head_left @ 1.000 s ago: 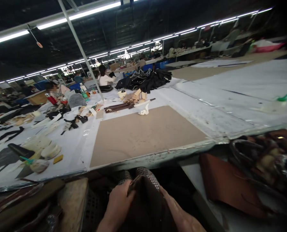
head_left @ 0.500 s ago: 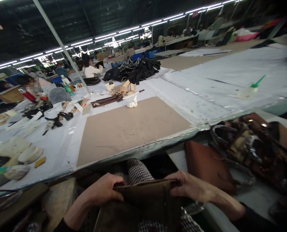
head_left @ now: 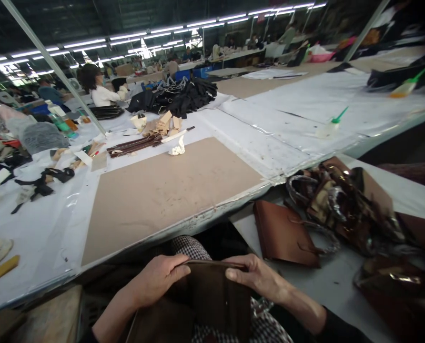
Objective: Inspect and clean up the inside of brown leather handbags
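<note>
While left hand [head_left: 158, 281] and right hand [head_left: 258, 278] pinched its upper edge, the dark brown bag piece [head_left: 212, 290] was over the lap [head_left: 189, 247] | handling was under way | finished and remaining work indiscernible

Dark-brown material [head_left: 216, 295], black-and-white checked cloth [head_left: 191, 247]

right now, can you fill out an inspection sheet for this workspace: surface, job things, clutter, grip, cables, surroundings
Surface: white table, with a tan sheet at its near edge
Job things: dark piece, held at its upper edge
Clutter: brown strips, tan pieces, black pile and yellow block, all on the table
Grip: left hand and right hand both closed on the dark piece
Cables: nothing seen
Surroundings: brown bag to the right; co-worker across the table; lit tubes overhead
</note>
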Demonstrator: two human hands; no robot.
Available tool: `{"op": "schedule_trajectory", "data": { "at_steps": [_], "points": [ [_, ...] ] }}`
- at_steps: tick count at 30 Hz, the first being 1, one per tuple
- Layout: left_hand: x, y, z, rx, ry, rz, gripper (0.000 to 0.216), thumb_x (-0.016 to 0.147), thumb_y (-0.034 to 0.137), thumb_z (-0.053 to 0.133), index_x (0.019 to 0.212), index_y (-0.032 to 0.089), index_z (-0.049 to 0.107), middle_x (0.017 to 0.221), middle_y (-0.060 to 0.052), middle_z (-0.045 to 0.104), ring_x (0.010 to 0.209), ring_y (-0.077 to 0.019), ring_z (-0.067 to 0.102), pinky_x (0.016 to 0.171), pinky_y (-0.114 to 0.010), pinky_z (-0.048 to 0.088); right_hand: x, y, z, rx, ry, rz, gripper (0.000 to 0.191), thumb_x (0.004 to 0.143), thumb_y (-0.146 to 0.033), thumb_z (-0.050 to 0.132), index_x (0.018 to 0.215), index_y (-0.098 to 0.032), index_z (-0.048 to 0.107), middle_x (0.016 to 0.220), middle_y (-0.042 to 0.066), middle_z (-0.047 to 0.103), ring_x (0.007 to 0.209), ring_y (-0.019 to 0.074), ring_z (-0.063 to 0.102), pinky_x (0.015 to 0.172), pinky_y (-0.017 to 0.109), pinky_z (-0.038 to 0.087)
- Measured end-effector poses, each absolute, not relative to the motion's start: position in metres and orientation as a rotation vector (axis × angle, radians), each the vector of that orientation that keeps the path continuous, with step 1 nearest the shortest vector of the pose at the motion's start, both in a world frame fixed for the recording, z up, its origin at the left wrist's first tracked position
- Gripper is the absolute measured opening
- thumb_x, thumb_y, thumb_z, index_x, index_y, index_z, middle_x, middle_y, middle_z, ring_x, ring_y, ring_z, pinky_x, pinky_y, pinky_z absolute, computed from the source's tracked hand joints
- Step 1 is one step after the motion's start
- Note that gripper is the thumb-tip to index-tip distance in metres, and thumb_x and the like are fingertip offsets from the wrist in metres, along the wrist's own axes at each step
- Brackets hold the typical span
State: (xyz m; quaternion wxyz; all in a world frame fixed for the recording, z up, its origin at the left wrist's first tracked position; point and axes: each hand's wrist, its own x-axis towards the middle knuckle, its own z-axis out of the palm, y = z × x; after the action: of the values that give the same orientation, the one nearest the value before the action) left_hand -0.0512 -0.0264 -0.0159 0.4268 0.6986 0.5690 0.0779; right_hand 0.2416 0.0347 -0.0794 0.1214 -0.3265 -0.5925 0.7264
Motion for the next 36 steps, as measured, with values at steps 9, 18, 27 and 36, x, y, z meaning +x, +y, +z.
{"op": "schedule_trajectory", "data": {
  "at_steps": [9, 18, 27, 36],
  "points": [
    [-0.059, -0.018, -0.026, 1.620, 1.390, 0.210, 0.042, 0.099, 0.052, 0.049, 0.092, 0.018, 0.074, 0.088, -0.001, 0.073, 0.082, -0.0206, 0.063, 0.070, -0.025, 0.042, 0.237, 0.037, -0.083, -0.900, -1.561, 2.244, 0.060, 0.086, -0.062, 0.069, 0.123, -0.015, 0.074, 0.098, 0.009, 0.078, 0.085, 0.0270, 0.071, 0.072, 0.032, 0.053],
    [-0.058, -0.021, -0.027, 1.611, 1.416, 0.150, 0.042, 0.098, 0.050, 0.049, 0.089, 0.017, 0.073, 0.083, 0.001, 0.069, 0.078, -0.0188, 0.057, 0.067, -0.024, 0.037, 0.235, 0.033, -0.084, -1.012, -1.571, 2.175, 0.036, 0.082, -0.041, 0.076, 0.111, -0.020, 0.080, 0.083, 0.001, 0.078, 0.067, 0.0163, 0.065, 0.059, 0.023, 0.044],
    [-0.059, -0.019, -0.029, 1.611, 1.383, 0.150, 0.035, 0.097, 0.045, 0.054, 0.081, 0.017, 0.067, 0.073, 0.004, 0.057, 0.070, -0.0143, 0.049, 0.061, -0.024, 0.030, 0.232, 0.020, -0.099, -1.108, -1.677, 1.960, 0.031, 0.083, -0.041, 0.073, 0.100, -0.018, 0.082, 0.081, 0.002, 0.076, 0.070, 0.0181, 0.064, 0.059, 0.024, 0.046],
    [-0.047, -0.010, -0.012, 1.769, 1.375, 0.048, 0.054, 0.103, 0.055, 0.036, 0.080, 0.020, 0.070, 0.070, 0.001, 0.062, 0.067, -0.0176, 0.055, 0.064, -0.026, 0.032, 0.232, 0.012, -0.098, -1.069, -1.616, 1.961, 0.027, 0.084, -0.039, 0.072, 0.097, -0.017, 0.082, 0.080, 0.002, 0.075, 0.069, 0.0167, 0.062, 0.059, 0.022, 0.046]
  ]
}}
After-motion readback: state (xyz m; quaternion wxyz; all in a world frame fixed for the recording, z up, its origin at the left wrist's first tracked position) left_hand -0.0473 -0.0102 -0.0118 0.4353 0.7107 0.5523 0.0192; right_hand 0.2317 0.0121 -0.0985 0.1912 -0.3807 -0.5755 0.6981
